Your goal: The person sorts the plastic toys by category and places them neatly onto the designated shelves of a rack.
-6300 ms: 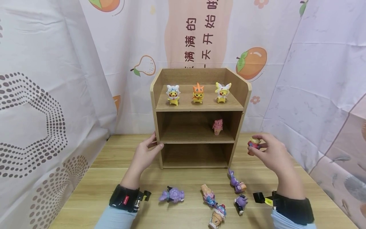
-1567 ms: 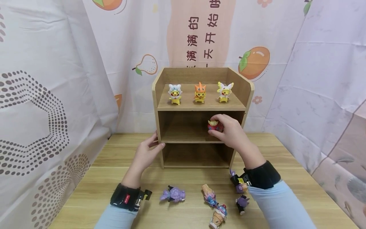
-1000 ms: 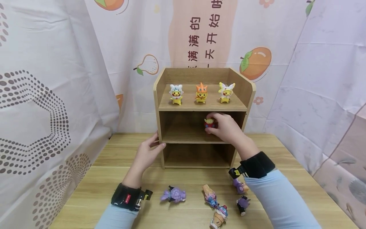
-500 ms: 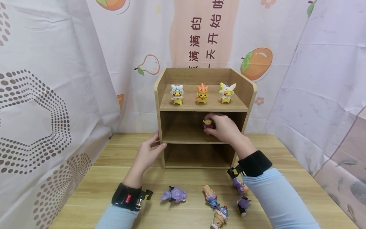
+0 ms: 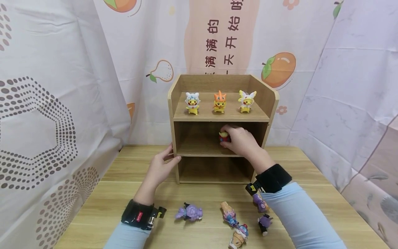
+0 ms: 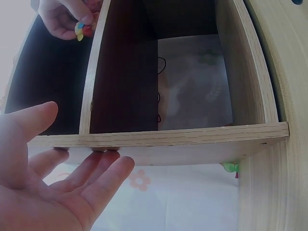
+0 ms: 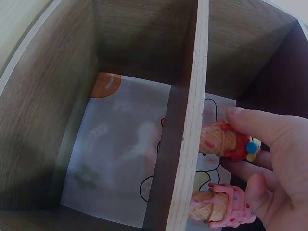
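My right hand (image 5: 244, 141) reaches into the middle compartment of the wooden shelf (image 5: 217, 119) and pinches a small ice-cream-cone figurine (image 7: 221, 139) between thumb and fingers. The figurine has a red body and a yellow-green eared head, and its cone end is close to the shelf board in the right wrist view. Beside it stands a pink ice-cream-cone figurine (image 7: 228, 204), hidden behind the right hand in the head view. My left hand (image 5: 160, 167) steadies the shelf's left side, fingers lying fairly straight against the outer panel (image 6: 192, 139) and thumb by the front edge.
Three yellow figurines in hoods, including an orange-hooded one (image 5: 219, 102), stand in a row on the top shelf. On the table (image 5: 130, 166) lie a purple figurine (image 5: 189, 212), two cone figurines (image 5: 238, 236) and two more purple figurines (image 5: 264, 223) near the right forearm.
The right hand has brought the red cone figurine from the shelf's right side into the middle compartment, then shifted it slightly left. The left hand stays on the side panel.
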`<control>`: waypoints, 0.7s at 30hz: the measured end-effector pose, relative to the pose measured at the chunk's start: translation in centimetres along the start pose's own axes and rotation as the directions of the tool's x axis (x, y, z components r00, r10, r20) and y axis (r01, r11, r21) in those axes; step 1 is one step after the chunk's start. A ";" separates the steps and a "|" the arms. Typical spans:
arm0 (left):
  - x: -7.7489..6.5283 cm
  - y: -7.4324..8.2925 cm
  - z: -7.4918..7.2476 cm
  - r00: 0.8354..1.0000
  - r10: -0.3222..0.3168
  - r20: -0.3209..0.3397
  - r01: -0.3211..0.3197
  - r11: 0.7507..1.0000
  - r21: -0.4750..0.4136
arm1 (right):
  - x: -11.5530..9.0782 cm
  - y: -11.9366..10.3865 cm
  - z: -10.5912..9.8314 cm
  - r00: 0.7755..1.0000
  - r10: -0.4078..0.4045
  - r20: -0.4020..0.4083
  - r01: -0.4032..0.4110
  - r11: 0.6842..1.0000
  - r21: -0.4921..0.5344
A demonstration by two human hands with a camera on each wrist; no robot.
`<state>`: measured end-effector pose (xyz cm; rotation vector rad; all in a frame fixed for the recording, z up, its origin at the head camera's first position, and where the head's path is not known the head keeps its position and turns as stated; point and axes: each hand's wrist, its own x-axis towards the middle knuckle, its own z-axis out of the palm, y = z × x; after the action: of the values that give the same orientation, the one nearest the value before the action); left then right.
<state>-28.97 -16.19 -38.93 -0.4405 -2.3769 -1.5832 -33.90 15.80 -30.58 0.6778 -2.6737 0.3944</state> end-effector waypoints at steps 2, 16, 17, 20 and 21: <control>0.0 0.0 0.0 1.000 0.001 -0.001 -0.001 1.000 -0.004 | 0.0 0.0 0.0 1.000 -0.001 0.003 0.002 1.000 -0.020; 0.0 0.0 -0.1 1.000 -0.005 -0.003 0.005 1.000 -0.004 | -0.1 -0.4 -0.9 1.000 -0.001 -0.003 0.001 0.995 -0.102; 0.0 0.1 -0.1 1.000 -0.008 -0.003 0.008 1.000 -0.002 | -0.2 -0.4 -0.9 1.000 0.000 -0.004 -0.001 0.995 -0.102; 0.0 0.1 0.0 1.000 -0.012 -0.002 0.012 1.000 0.006 | -0.2 -0.3 -1.0 1.000 -0.001 -0.003 0.000 0.995 -0.098; 0.0 0.1 0.0 1.000 -0.014 -0.002 0.014 1.000 0.006 | -0.2 -0.4 -1.0 1.000 -0.001 -0.001 0.000 0.995 -0.095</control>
<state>-28.92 -16.19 -38.89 -0.4220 -2.3883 -1.5810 -33.31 15.91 -29.65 0.6493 -2.6716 0.2652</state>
